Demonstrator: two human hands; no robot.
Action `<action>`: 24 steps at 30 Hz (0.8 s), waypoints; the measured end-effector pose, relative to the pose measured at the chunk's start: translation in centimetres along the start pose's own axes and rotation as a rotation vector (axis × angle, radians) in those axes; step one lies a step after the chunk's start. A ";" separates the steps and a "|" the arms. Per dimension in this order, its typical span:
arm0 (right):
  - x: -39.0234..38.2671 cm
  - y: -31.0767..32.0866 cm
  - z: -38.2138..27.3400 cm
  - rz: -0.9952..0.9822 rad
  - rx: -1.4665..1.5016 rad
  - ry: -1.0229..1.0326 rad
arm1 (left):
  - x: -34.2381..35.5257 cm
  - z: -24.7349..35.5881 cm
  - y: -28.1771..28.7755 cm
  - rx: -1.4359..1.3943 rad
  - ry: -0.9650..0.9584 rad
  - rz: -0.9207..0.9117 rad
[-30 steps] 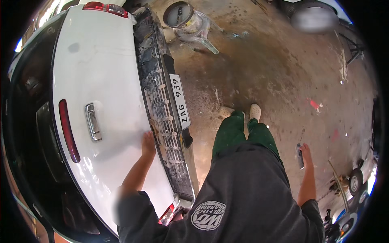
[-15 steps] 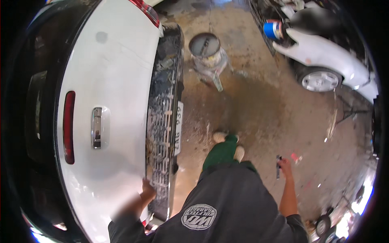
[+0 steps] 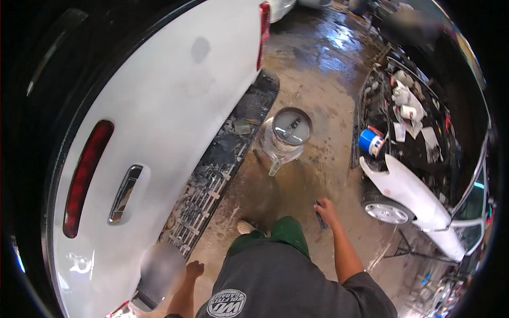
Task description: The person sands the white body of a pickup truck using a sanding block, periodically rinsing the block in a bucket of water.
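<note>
My right hand (image 3: 327, 212) is closed around a dark, narrow hand tool (image 3: 321, 220); its exact kind is too small to tell. It hangs over the concrete floor, out to the right of my legs. My left hand (image 3: 194, 269) is low beside the rear bumper (image 3: 212, 185) of a white vehicle, its fingers loosely curled and nothing visible in them. The white tailgate (image 3: 159, 106) fills the left side, with a chrome handle (image 3: 125, 194) and a long red lamp (image 3: 88, 178). Whitish dust or residue covers the bumper's top.
A round bucket (image 3: 292, 126) with a grey top stands on the floor ahead. To the right is another car with a white fender (image 3: 411, 185), a wheel (image 3: 388, 213) and a blue can (image 3: 371, 142) at its exposed front. A black stand (image 3: 405, 249) sits beneath it.
My view has turned and I have stepped forward along the vehicle. The bucket appears nearer. My left hand has come away from the tailgate's lower edge; my right hand still holds the tool.
</note>
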State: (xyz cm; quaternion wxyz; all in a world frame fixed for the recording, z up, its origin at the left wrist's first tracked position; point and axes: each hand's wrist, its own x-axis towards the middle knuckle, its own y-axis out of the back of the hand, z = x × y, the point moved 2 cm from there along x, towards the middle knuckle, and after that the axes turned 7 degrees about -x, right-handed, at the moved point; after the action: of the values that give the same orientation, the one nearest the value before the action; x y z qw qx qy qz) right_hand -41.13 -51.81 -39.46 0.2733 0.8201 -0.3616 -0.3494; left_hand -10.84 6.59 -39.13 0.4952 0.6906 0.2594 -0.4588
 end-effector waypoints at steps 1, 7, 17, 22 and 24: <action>3.0 1.2 -2.3 0.011 -0.109 0.067 | 0.3 1.2 0.1 -0.154 0.011 0.076; 23.7 3.9 -14.6 -0.045 -0.379 0.500 | 1.1 4.4 -5.4 -0.750 0.130 0.318; 45.8 -8.3 -13.3 -0.612 -1.242 0.543 | -12.4 20.8 -24.5 -0.665 0.096 0.403; 46.5 -9.9 -10.5 -0.740 -1.344 0.560 | -17.5 35.2 -30.2 -1.669 0.667 0.215; 46.4 -8.3 -12.3 -0.836 -1.534 0.654 | -18.2 41.1 -32.3 -1.894 0.784 0.175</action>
State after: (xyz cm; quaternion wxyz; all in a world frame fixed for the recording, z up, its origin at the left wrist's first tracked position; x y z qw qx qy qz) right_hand -5.42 -80.85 -55.27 0.6806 0.5364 0.3876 -0.3144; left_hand -60.59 -17.42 -40.98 0.7488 0.1346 0.6070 0.2294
